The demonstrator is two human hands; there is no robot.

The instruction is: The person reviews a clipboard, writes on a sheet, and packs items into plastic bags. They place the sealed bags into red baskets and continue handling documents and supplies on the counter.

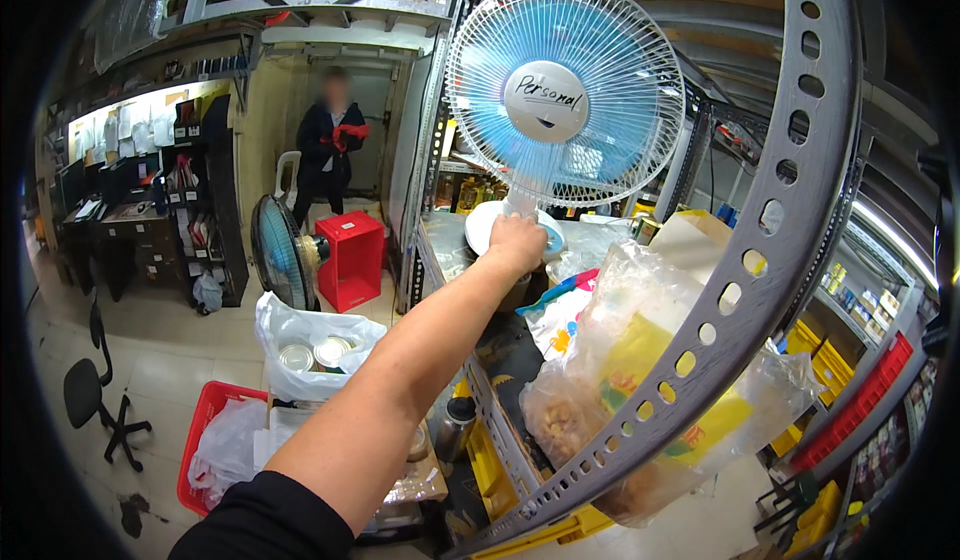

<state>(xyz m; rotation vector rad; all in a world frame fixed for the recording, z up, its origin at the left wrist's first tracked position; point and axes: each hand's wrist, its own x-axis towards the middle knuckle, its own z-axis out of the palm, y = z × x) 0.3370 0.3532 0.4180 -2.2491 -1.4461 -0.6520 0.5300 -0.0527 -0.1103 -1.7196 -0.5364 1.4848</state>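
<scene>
My left hand (519, 243) reaches forward from the bottom left, its fingers closed around the lower stem of a white table fan (547, 101). The fan has a white wire guard, blue blades and a hub cap bearing handwriting. Its round white base (484, 224) shows around my hand, above the shelf. Just right of my hand lie a printed plastic packet (559, 320) and a large clear plastic bag (577, 402) with brownish contents and yellow printing. My right hand is out of view.
A grey slotted-angle post (750, 264) curves across the right side. Below my arm are a white plastic bag of cans (281, 324), a red basket (214, 410) and a dark bottle (455, 429). Beyond stand a second fan (279, 256), a red crate (349, 260) and a person (330, 147).
</scene>
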